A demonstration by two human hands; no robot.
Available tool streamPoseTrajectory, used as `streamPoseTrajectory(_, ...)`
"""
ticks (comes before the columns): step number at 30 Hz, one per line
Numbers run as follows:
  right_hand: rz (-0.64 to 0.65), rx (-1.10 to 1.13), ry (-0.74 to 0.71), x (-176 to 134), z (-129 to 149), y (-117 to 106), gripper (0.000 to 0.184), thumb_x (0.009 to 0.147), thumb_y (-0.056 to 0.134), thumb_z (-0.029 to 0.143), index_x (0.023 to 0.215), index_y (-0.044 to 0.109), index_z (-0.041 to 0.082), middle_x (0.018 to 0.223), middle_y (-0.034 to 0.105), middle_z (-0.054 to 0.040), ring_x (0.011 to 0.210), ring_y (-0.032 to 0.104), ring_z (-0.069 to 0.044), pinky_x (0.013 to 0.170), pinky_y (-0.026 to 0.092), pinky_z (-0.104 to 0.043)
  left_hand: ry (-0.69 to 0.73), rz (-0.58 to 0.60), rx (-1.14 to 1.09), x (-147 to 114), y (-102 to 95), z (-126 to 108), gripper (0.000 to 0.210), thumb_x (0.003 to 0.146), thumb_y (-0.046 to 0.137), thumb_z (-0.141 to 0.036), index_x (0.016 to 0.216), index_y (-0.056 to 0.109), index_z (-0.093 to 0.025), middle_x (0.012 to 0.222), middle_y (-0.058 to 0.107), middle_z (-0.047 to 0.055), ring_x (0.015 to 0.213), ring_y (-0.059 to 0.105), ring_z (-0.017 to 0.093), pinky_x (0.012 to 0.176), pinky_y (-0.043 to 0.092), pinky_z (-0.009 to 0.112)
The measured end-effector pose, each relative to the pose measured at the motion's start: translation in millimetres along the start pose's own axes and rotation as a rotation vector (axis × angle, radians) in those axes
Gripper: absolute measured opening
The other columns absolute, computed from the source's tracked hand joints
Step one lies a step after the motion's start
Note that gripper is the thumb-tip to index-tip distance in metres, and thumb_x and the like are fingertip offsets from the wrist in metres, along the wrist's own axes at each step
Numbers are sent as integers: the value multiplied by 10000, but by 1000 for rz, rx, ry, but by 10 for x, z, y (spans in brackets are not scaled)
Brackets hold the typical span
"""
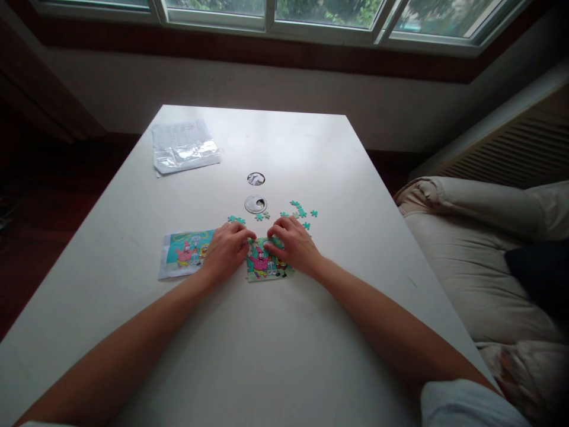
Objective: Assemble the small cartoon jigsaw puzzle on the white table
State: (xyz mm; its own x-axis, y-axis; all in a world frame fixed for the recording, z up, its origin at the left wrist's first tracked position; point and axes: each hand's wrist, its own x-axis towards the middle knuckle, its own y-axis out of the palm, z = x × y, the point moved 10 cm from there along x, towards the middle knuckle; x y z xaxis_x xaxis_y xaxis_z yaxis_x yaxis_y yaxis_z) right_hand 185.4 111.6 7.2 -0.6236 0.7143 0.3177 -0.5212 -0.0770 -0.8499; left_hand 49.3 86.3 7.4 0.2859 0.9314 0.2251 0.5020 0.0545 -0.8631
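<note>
A partly assembled jigsaw puzzle (262,270) lies flat on the white table, showing a pink starfish figure and other cartoon figures on green. My left hand (227,249) is closed, its thumb and fingertips at the puzzle's upper left edge. From the other side my right hand (294,244) bends its fingers over the upper right part, thumb resting on the picture. Whether a loose piece is under these fingertips is hidden. Partly covered by my left hand, a picture sheet (180,255) with similar figures lies to the left. Loose turquoise puzzle pieces (302,212) are scattered just beyond my hands.
Two round grommets (255,204) are set in the white table (284,356) beyond the pieces. A clear plastic bag with paper (186,148) lies at the far left. Right of the table stands a beige sofa (440,255); windows (329,12) line the far wall.
</note>
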Motion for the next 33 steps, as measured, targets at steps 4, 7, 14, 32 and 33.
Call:
streamPoseTrajectory(4,10,13,-2,-7,-17,0,175,918,678,380,1005,653,230,1047,593,-82,1007,497,-254,922,433,-414,-37,-23,59,-10,-28,30,195,905,623,-230,1084,696,-255,1061,625,56,1007,571,244,915,451,396)
streamPoseTrajectory(7,17,9,-8,-14,-22,-5,181,922,673,389,1007,655,229,1051,597,-84,1010,497,-256,924,434,-417,-34,-13,87,-13,-41,15,157,911,638,-265,1055,700,-259,1065,626,54,1008,570,247,910,448,401)
streamPoseTrajectory(14,28,-8,-7,-13,-26,5,197,930,662,403,1009,654,223,1064,603,-87,1021,497,-256,927,433,-411,-9,21,80,-17,-42,-21,156,932,611,-241,1053,704,-271,1067,636,48,1001,566,240,904,440,400)
streamPoseTrajectory(32,19,39,2,-13,-44,-6,157,930,660,381,995,662,238,1049,607,-80,1014,505,-257,913,432,-413,-84,-23,-96,-28,-50,-32,110,925,586,-202,1028,603,-237,882,678,-4,819,624,186,825,442,351)
streamPoseTrajectory(33,14,52,1,-13,-42,-16,153,933,657,379,985,663,235,1044,610,-79,1010,509,-253,912,433,-411,-103,-36,-127,-32,-66,-26,109,930,597,-220,1037,597,-240,874,682,-13,802,629,177,817,441,343)
